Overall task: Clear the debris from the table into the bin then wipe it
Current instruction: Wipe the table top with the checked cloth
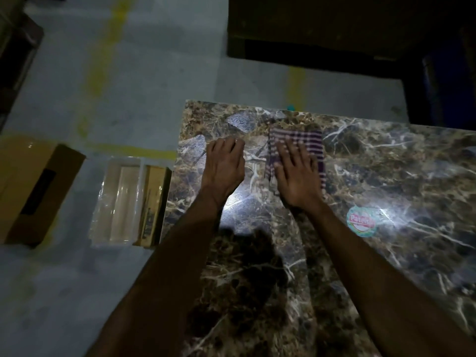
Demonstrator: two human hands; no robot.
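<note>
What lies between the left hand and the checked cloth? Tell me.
In the head view, only bare marble tabletop separates the left hand from the checked cloth, which the right hand presses flat. No debris shows in that strip.

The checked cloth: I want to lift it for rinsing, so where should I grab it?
Pinch the far edge of the checked cloth from above. It lies flat on the table, and the right hand covers its near part, leaving the far strip free.
</note>
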